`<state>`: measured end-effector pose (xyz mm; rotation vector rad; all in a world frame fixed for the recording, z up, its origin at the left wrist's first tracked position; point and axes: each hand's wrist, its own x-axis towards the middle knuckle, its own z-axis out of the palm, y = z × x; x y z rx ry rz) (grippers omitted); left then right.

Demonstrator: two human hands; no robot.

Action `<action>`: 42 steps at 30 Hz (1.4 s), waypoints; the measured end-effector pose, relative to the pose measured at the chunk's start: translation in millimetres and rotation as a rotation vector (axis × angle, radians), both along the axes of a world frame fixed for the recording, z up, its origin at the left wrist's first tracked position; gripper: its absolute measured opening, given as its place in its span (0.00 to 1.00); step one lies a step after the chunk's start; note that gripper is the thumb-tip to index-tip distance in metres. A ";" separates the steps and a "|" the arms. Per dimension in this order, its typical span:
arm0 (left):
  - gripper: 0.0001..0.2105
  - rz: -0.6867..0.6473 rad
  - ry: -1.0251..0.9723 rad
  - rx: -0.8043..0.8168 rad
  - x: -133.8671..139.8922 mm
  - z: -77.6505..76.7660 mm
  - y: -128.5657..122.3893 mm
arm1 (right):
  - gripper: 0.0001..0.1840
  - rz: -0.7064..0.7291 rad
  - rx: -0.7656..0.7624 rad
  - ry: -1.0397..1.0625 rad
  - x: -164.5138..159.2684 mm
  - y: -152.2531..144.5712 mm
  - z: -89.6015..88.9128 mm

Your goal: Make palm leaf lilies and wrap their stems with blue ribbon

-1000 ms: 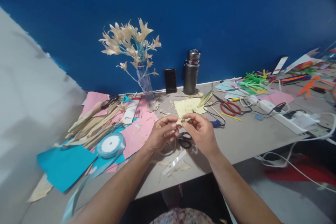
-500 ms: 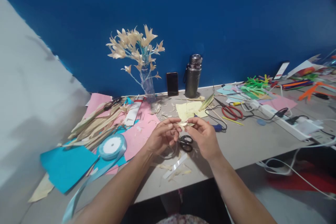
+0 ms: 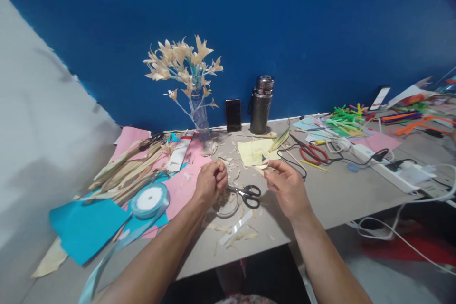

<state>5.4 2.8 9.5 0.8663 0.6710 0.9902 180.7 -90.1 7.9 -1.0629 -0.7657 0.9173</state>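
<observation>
My left hand (image 3: 213,179) is curled closed above the table, left of the black-handled scissors (image 3: 251,196); whatever it may hold is hidden by the fingers. My right hand (image 3: 287,184) pinches a small pale piece of dried husk (image 3: 262,167) between thumb and fingertips, over the near edge of a yellow paper sheet (image 3: 254,149). A loop of thin cord or wire (image 3: 230,211) lies under and beside the scissors. Husk scraps and a clear strip (image 3: 237,228) are scattered nearer me.
Pale husk flowers (image 3: 185,61) stand in a clear vase (image 3: 200,116) by a phone (image 3: 233,115) and a thermos (image 3: 261,104). Left lie husk strips (image 3: 121,168) and a ribbon roll (image 3: 150,198). Red-handled scissors (image 3: 313,154) and a power strip (image 3: 384,168) lie right.
My hands have moved apart from their meeting point over the scissors. The left has drawn left and curled closed; the right has shifted right with the pale husk piece, uncovering the scissors.
</observation>
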 end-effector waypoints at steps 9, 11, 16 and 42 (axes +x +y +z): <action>0.10 -0.011 0.244 0.317 -2.1 3.9 -4.1 | 0.14 0.077 -0.028 -0.104 -7.9 -9.4 11.3; 0.10 -0.051 0.182 0.366 -3.7 7.6 -5.8 | 0.13 0.075 -0.032 -0.174 -9.9 -11.7 13.9; 0.16 -0.229 0.119 0.326 -4.9 11.4 -10.7 | 0.11 0.097 -0.020 -0.325 -14.8 -14.0 16.9; 0.06 -0.113 0.229 0.319 0.5 7.3 -18.3 | 0.10 0.028 -0.049 -0.453 -24.1 -10.3 16.0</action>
